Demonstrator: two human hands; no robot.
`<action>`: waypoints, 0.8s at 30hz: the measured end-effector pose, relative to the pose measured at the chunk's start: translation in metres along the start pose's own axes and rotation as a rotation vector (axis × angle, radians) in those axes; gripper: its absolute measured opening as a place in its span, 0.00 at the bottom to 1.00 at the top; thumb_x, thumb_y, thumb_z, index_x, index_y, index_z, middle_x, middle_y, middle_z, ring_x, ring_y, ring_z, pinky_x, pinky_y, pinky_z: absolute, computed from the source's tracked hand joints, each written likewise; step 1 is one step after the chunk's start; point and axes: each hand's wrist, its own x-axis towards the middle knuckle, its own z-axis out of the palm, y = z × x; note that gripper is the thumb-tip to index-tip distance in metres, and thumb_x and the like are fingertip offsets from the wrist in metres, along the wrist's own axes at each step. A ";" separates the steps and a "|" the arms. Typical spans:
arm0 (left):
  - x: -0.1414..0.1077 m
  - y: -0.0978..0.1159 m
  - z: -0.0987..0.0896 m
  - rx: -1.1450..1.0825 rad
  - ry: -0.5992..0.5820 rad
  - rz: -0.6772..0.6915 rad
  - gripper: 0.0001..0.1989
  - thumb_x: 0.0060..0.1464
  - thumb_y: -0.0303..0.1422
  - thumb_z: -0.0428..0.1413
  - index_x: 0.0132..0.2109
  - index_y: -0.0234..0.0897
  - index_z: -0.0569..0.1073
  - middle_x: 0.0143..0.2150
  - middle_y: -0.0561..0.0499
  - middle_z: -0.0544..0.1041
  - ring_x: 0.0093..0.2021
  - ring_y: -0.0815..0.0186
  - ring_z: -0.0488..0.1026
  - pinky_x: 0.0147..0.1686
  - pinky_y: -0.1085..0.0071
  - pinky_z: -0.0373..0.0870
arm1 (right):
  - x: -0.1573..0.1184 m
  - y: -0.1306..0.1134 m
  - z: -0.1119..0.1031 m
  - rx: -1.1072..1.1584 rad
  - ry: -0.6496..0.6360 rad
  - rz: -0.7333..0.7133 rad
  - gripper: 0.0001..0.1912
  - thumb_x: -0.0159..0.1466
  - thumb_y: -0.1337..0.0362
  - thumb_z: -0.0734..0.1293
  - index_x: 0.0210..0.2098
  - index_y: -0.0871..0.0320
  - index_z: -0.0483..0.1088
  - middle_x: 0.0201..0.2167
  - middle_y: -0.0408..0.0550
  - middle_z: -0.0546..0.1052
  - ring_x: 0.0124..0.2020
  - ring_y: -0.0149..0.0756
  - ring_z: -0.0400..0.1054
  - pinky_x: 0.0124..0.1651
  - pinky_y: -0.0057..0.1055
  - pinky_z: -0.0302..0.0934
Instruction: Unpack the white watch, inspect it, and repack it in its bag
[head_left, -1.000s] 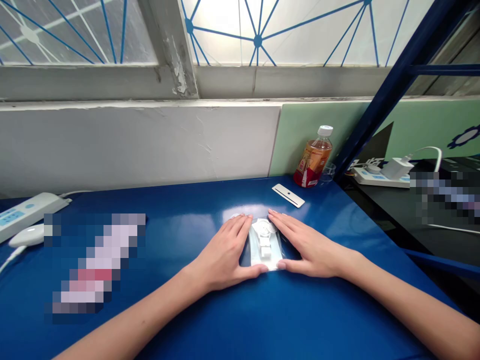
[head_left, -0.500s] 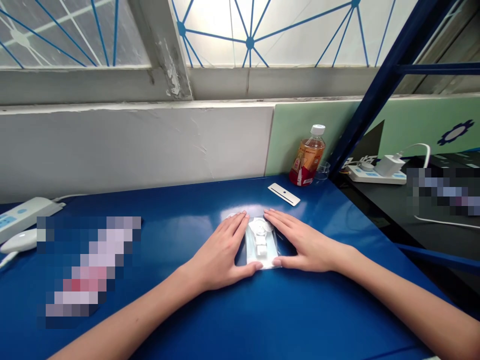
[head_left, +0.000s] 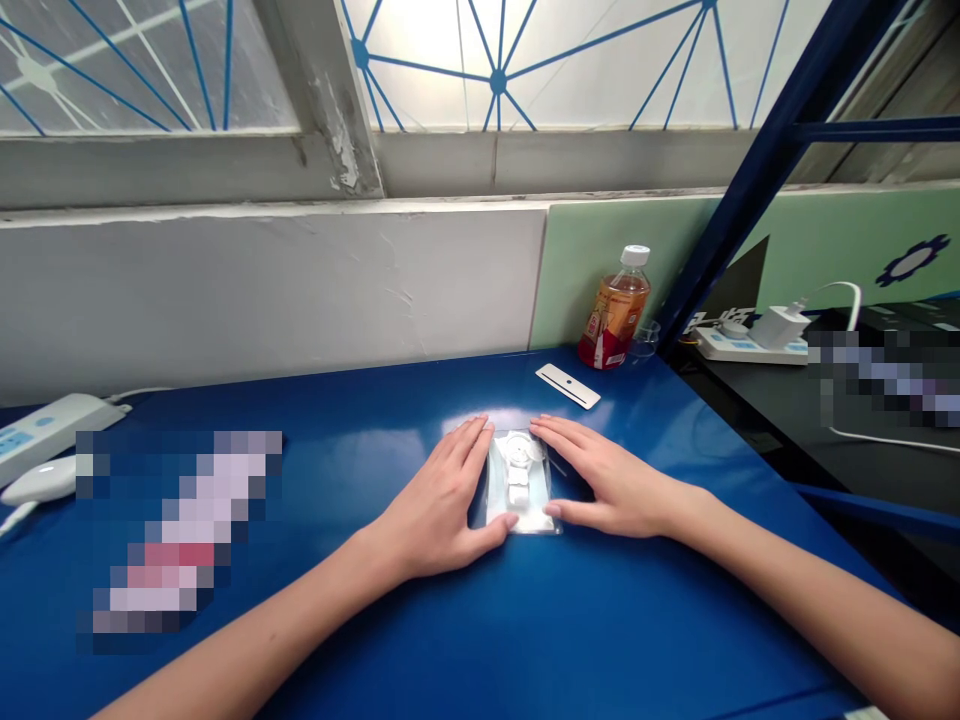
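A clear flat packet [head_left: 519, 482] with a white watch-like item inside lies on the blue table [head_left: 465, 640]. My left hand [head_left: 446, 495] rests at the packet's left edge, fingers stretched forward and thumb tip at its lower edge. On the other side, my right hand [head_left: 615, 480] lies with its fingers extended near the upper right corner and its thumb at the lower right edge. Neither hand is closed around the packet.
Behind the hands are a white slotted strip [head_left: 568, 386] and a drink bottle [head_left: 615, 310]. A power strip [head_left: 60, 430] and a blurred-out object [head_left: 195, 530] lie at the left. A blue metal frame [head_left: 739, 190] rises at the right.
Both hands remain around the packet, with only a slight shift. The left thumb has drawn a little to the left, and more of the packet's lower edge shows.
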 end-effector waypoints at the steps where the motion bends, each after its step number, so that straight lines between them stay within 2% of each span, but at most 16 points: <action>1: 0.000 0.000 0.000 0.001 0.023 0.014 0.40 0.59 0.44 0.54 0.70 0.29 0.48 0.71 0.33 0.50 0.71 0.46 0.48 0.66 0.49 0.54 | 0.001 0.000 0.000 0.002 0.040 0.003 0.38 0.65 0.48 0.64 0.67 0.64 0.54 0.65 0.66 0.61 0.65 0.54 0.55 0.64 0.51 0.56; 4: 0.000 0.000 0.002 0.019 0.093 0.040 0.30 0.61 0.37 0.51 0.66 0.30 0.57 0.68 0.35 0.59 0.69 0.47 0.53 0.65 0.48 0.54 | 0.004 -0.001 -0.001 0.017 0.154 0.019 0.27 0.66 0.54 0.64 0.61 0.59 0.63 0.55 0.61 0.71 0.56 0.50 0.66 0.56 0.48 0.64; 6: 0.000 -0.001 0.003 0.029 0.138 0.033 0.23 0.63 0.33 0.49 0.63 0.31 0.63 0.64 0.37 0.66 0.67 0.49 0.58 0.64 0.47 0.56 | 0.005 -0.001 -0.001 0.028 0.208 0.028 0.22 0.66 0.55 0.66 0.56 0.58 0.68 0.44 0.57 0.76 0.47 0.47 0.69 0.50 0.45 0.67; 8: 0.000 -0.002 0.004 0.025 0.159 0.026 0.21 0.64 0.34 0.49 0.61 0.32 0.65 0.61 0.38 0.70 0.65 0.49 0.60 0.63 0.48 0.58 | 0.005 0.000 -0.001 0.067 0.221 0.008 0.19 0.65 0.57 0.67 0.52 0.58 0.70 0.33 0.51 0.76 0.39 0.43 0.70 0.43 0.41 0.69; 10: -0.001 -0.003 0.005 0.014 0.139 0.031 0.23 0.63 0.39 0.52 0.61 0.32 0.65 0.61 0.38 0.70 0.65 0.48 0.59 0.62 0.48 0.59 | 0.004 0.000 -0.001 0.112 0.202 -0.041 0.17 0.65 0.58 0.67 0.50 0.59 0.72 0.28 0.48 0.75 0.34 0.40 0.70 0.39 0.37 0.69; 12: -0.002 -0.005 0.005 0.006 0.110 0.024 0.27 0.61 0.44 0.54 0.62 0.33 0.65 0.62 0.38 0.68 0.66 0.47 0.57 0.62 0.48 0.60 | 0.003 0.002 -0.002 0.112 0.190 -0.072 0.19 0.64 0.57 0.68 0.51 0.59 0.71 0.33 0.51 0.76 0.37 0.41 0.71 0.41 0.38 0.69; 14: -0.002 -0.008 0.005 0.000 0.087 0.003 0.29 0.61 0.46 0.54 0.63 0.34 0.64 0.63 0.39 0.67 0.67 0.48 0.57 0.62 0.48 0.61 | 0.002 0.004 -0.004 0.083 0.174 -0.064 0.26 0.63 0.55 0.68 0.57 0.60 0.68 0.47 0.58 0.75 0.50 0.46 0.69 0.51 0.43 0.67; 16: -0.001 -0.010 0.003 -0.002 0.065 -0.013 0.31 0.61 0.48 0.54 0.64 0.34 0.63 0.64 0.38 0.66 0.66 0.48 0.58 0.62 0.48 0.60 | 0.002 0.006 -0.006 0.073 0.112 -0.054 0.32 0.64 0.54 0.68 0.64 0.59 0.60 0.61 0.61 0.67 0.61 0.50 0.61 0.61 0.47 0.60; 17: -0.001 -0.012 0.002 -0.001 0.047 -0.011 0.32 0.61 0.50 0.53 0.64 0.34 0.63 0.65 0.38 0.65 0.66 0.48 0.59 0.62 0.48 0.60 | 0.002 0.007 -0.007 0.077 0.069 -0.056 0.34 0.65 0.54 0.67 0.66 0.58 0.57 0.64 0.60 0.63 0.64 0.50 0.58 0.63 0.48 0.57; 19: 0.001 -0.015 -0.002 0.002 0.001 0.008 0.36 0.59 0.53 0.53 0.65 0.33 0.62 0.66 0.37 0.64 0.66 0.47 0.59 0.62 0.48 0.59 | 0.002 0.008 -0.008 0.088 0.003 -0.064 0.34 0.67 0.54 0.65 0.68 0.57 0.54 0.66 0.57 0.61 0.67 0.49 0.54 0.66 0.49 0.54; 21: 0.001 -0.018 -0.005 -0.008 -0.046 0.032 0.39 0.57 0.56 0.53 0.66 0.33 0.61 0.66 0.37 0.63 0.67 0.47 0.58 0.63 0.48 0.59 | 0.002 0.009 -0.009 0.090 -0.012 -0.058 0.34 0.66 0.53 0.65 0.68 0.57 0.54 0.67 0.57 0.61 0.67 0.50 0.54 0.66 0.49 0.53; 24: 0.000 -0.019 -0.007 -0.035 -0.039 0.001 0.39 0.57 0.55 0.53 0.66 0.35 0.60 0.67 0.38 0.62 0.67 0.48 0.58 0.63 0.50 0.59 | 0.002 0.009 -0.008 0.068 -0.006 -0.049 0.35 0.65 0.51 0.66 0.67 0.59 0.56 0.67 0.57 0.61 0.68 0.49 0.53 0.66 0.48 0.53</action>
